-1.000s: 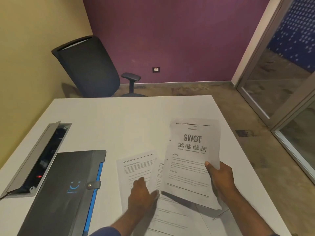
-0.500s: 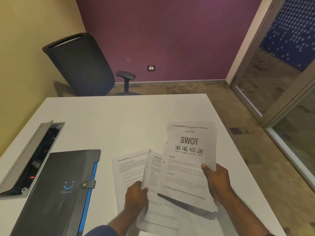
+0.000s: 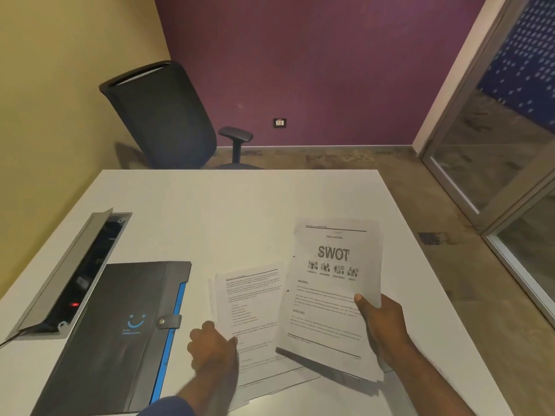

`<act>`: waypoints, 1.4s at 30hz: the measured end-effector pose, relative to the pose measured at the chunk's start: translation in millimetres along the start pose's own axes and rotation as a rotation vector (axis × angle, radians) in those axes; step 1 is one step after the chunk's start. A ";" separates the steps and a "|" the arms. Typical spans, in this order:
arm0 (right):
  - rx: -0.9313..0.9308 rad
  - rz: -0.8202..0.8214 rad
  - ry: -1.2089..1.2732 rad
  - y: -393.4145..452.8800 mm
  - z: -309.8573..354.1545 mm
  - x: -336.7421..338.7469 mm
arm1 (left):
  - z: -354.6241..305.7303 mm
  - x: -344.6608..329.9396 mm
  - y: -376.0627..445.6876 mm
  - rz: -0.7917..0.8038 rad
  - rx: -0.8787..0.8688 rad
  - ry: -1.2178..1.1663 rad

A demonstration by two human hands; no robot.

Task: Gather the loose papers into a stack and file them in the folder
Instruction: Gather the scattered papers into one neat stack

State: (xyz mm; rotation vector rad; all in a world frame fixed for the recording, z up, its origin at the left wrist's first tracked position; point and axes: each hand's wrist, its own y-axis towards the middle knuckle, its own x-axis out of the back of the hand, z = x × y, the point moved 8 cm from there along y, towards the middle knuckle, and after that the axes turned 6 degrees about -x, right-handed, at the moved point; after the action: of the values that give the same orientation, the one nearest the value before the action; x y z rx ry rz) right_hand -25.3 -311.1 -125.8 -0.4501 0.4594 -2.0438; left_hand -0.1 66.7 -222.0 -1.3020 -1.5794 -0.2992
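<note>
From the head camera I take the folder point(image 3: 120, 334) as my landmark: dark, with a blue spine edge, lying shut on the white table point(image 3: 228, 211), its snap tab fastened. Just to its right my left hand point(image 3: 213, 349) is closed on the lower left edge of a text sheet point(image 3: 252, 304), thumb on top. Farther right of the folder, my right hand point(image 3: 383, 328) pinches a small bundle with the SWOT page point(image 3: 333, 283) on top, lifted and tilted toward me. Below and between the two, more loose sheets point(image 3: 270, 376) lie flat on the table, partly under the bundle; I cannot count them. Beyond the folder's far left side, a cable tray point(image 3: 63, 274) stands open in the tabletop.

I judge gathering about halfway: some pages are in hand, but the left sheet and those underneath are not yet merged or squared. The folder still needs unsnapping, opening and filling.
</note>
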 end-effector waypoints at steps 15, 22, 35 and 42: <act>-0.002 0.041 0.031 1.2 -0.2 -0.8 | -33.6 20.3 5.9 0.079 -0.247 -0.290; -0.035 0.189 0.161 -0.5 2.8 -28.3 | -75.7 87.7 7.6 0.115 -0.377 -0.674; 0.033 0.326 0.172 -9.3 29.6 -49.1 | -138.4 70.6 -38.9 0.713 -0.434 -1.005; 0.053 0.294 0.169 -5.8 23.2 -42.4 | -143.8 62.0 -47.0 0.746 -0.425 -0.916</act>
State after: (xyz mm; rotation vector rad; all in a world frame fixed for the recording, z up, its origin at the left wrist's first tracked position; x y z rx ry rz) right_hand 1.9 -274.6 -108.4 -0.1661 0.5382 -1.8097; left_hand 44.4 -18.2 -89.5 -2.4744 -1.6166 0.5388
